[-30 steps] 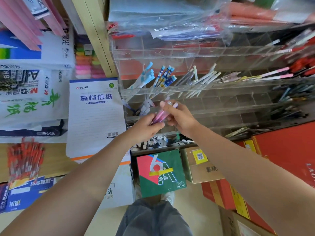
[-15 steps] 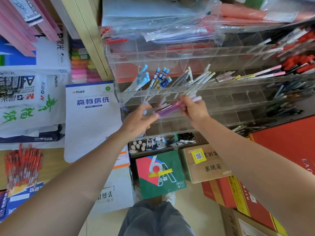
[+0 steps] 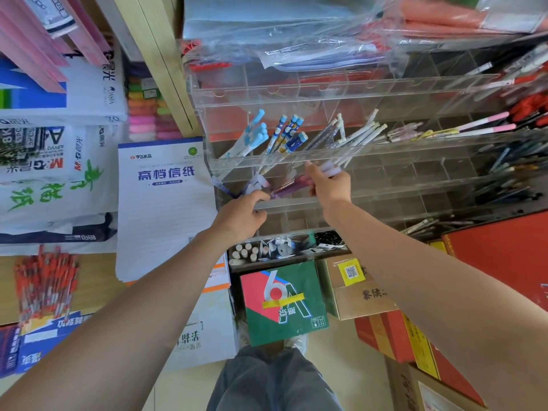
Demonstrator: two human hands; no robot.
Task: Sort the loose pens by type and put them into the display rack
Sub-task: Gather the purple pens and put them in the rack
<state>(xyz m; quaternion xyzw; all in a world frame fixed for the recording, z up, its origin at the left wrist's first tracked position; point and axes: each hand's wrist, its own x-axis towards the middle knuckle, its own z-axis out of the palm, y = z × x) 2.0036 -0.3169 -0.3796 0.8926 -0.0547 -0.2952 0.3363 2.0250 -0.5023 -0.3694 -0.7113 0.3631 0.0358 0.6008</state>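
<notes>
Front of display rack, left end, third tier down: both hands are on one bundle of pink pens.
- Right hand: fingers wrapped round the upper end of the bundle, firm grip. Pale caps stick out past the fingers, up against the tier's front wall.
- Left hand: fingers curled, thumb tip at the bundle's lower end. Can't tell if it actually pinches the pens or only touches them.
- Bundle is tilted, low end left and high end right, just in front of the left compartments of that tier. Not inside a slot.
- Tier above, from the left edge: light blue pens, blue patterned pens, white pens, all leaning right. Farther right lie pink-tipped pens.
- Top of rack: clear plastic bags hang over the rim.
- Left of rack: a lined writing pad stands against its side.
- Below rack: a green box beside a cardboard box.
- Far left: a loose bunch of red pens.
</notes>
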